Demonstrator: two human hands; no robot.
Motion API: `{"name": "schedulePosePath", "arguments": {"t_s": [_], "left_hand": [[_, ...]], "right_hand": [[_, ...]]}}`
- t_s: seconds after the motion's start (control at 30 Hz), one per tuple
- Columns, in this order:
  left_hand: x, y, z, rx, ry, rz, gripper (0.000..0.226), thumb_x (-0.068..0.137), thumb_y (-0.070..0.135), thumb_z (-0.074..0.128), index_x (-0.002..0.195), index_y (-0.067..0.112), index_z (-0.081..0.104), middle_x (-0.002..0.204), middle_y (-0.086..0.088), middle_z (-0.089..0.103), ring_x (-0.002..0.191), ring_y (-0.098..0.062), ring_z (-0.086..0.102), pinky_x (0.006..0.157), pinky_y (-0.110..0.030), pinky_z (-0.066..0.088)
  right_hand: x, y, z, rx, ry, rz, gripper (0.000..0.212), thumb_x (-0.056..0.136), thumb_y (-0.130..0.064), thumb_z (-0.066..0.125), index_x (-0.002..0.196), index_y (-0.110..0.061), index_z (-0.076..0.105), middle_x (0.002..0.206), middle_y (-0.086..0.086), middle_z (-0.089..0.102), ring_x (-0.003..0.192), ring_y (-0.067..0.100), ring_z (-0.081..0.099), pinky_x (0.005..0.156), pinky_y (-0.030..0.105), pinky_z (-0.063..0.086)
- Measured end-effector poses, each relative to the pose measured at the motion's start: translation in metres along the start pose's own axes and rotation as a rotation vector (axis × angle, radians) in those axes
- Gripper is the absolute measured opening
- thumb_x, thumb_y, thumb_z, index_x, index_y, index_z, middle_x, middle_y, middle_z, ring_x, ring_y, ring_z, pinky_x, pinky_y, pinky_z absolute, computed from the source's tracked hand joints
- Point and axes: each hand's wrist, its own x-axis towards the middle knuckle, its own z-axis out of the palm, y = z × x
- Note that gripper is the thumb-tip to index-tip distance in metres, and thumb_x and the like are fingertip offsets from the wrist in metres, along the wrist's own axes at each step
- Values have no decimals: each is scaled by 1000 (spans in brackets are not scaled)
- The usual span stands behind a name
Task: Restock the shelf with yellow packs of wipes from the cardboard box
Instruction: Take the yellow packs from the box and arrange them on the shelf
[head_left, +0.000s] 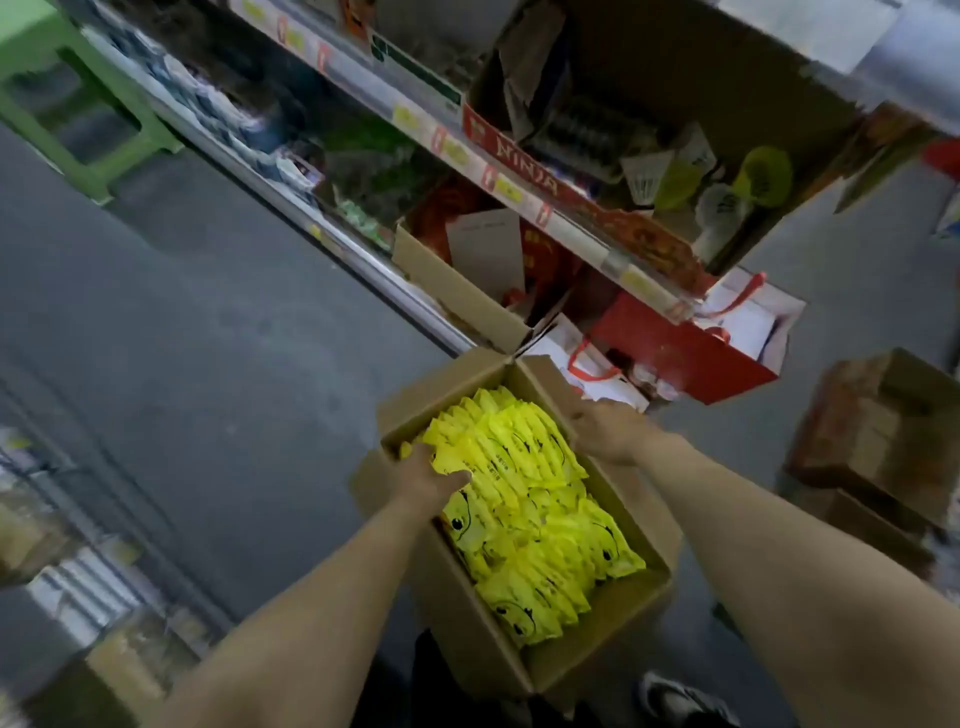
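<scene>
An open cardboard box (498, 652) stands on the floor below me, filled with several yellow packs of wipes (524, 499) stacked on edge. My left hand (428, 480) reaches into the box's left side, its fingers curled round the near end of a bunch of yellow packs. My right hand (605, 431) is at the box's right wall, on the other end of the same bunch; its fingers are hidden behind the packs. The shelf (363, 260) runs diagonally above the box, from upper left to right.
Another open carton (457, 291) with red items and red-and-white gift bags (685, 353) sit on the lower shelf by the box. Stacked brown cartons (878, 441) stand at the right. A green stool (88, 130) is at upper left. Grey floor lies to the left.
</scene>
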Motion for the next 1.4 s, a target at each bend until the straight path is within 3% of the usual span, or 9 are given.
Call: {"name": "schedulePosePath", "arguments": {"t_s": [0.1,0.3,0.37,0.47,0.6,0.67,0.8,1.23,1.4], "left_hand": [[7,-26,20,-77,-22,-108,92,70,57,79,142,11,46,141,-10,53,128,-29,51,105,-36,42],[57,-110,70,-75,-45,-305,99,50,82,60,115,8,67,115,-16,68,110,-34,62,97,-46,50],[64,-117,77,-108,-57,-345,93,59,77,58,118,6,64,117,-18,66,112,-35,61,99,-47,48],[47,-92,70,-181,-54,-395,66,85,57,63,123,4,57,123,-18,61,117,-36,57,100,-40,45],[93,-155,106,-395,-74,-449,91,59,79,71,123,17,53,120,-16,64,109,-36,62,97,-54,49],[109,-169,113,-495,-107,-478,74,74,69,68,123,17,54,114,-16,67,100,-36,66,89,-59,53],[77,-105,90,-601,-103,-542,42,93,50,57,117,16,53,109,-17,64,98,-39,63,85,-58,54],[78,-118,101,-648,-141,-492,37,96,41,57,125,20,51,111,-12,66,98,-35,64,86,-57,54],[79,-124,92,-687,-165,-453,27,101,33,49,124,19,52,113,-12,65,98,-31,63,70,-41,55]], "right_hand": [[8,19,16,91,-31,88,53,90,-40,65,136,-15,56,130,16,58,119,32,54,97,37,46],[38,55,54,222,-63,205,63,85,-58,51,131,-15,57,128,12,60,111,32,59,85,33,45],[46,61,64,282,-62,234,72,82,-66,46,133,-16,56,130,11,60,113,30,59,85,32,43],[52,62,73,348,-64,256,56,96,-47,54,143,-17,46,138,13,55,125,31,53,98,34,40],[61,67,97,513,-72,280,62,96,-47,57,148,-18,39,147,11,48,132,29,47,108,37,37],[65,65,109,598,-107,309,64,97,-48,55,150,-18,36,149,11,46,133,29,46,110,38,36],[75,57,129,712,-63,325,55,99,-41,54,147,-17,43,140,11,54,128,30,50,106,37,39],[92,63,147,818,27,410,43,92,-51,61,121,-20,69,107,10,71,103,28,65,95,40,51],[94,52,144,627,37,418,47,96,-52,54,125,-18,65,112,14,68,107,33,62,88,34,46]]}}
